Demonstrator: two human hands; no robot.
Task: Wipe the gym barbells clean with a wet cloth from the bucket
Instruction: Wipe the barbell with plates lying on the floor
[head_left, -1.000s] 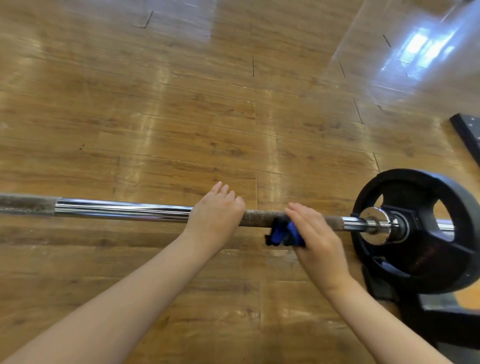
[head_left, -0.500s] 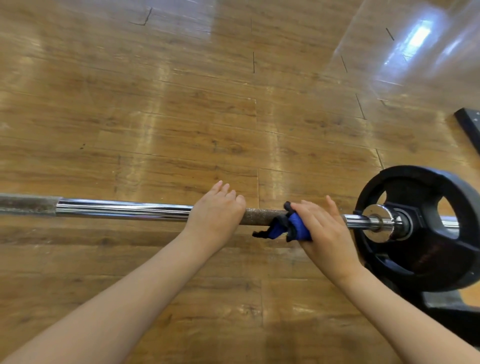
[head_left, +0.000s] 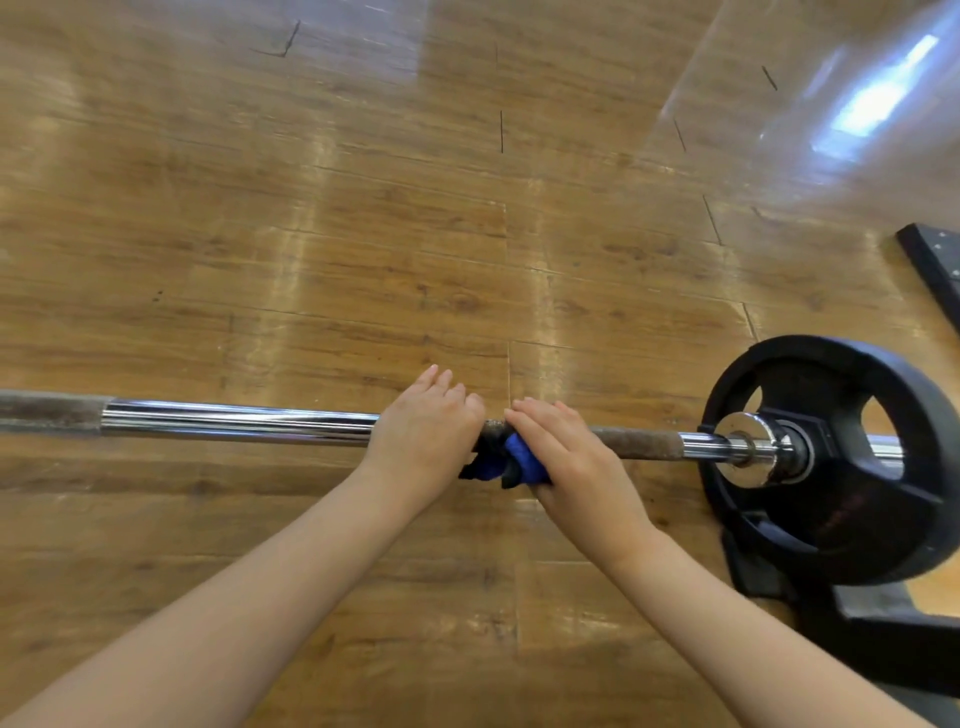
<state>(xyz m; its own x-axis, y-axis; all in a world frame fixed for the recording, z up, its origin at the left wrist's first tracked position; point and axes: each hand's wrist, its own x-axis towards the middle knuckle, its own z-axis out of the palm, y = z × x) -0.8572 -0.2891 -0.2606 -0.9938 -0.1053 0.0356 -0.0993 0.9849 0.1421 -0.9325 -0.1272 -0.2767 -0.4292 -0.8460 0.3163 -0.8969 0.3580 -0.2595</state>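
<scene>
A barbell bar (head_left: 239, 422) runs left to right above the wooden floor, chrome in the middle with dull rough sections. A black weight plate (head_left: 852, 525) sits on its right end. My left hand (head_left: 423, 431) rests on top of the bar, its fingers reaching forward past it. Just to its right, my right hand (head_left: 569, 457) holds a blue cloth (head_left: 514, 460) wrapped against the rough part of the bar. Some cloth bunches out below the hand. No bucket is in view.
A black stand base (head_left: 893, 639) sits on the floor under the plate at the right. A dark mat or frame edge (head_left: 930, 260) lies at the far right. Wooden floor (head_left: 363, 234) stretches beyond the bar.
My right hand slid the cloth right toward the plate, then back left along the bar until it sits beside my left hand. The left hand stayed in place.
</scene>
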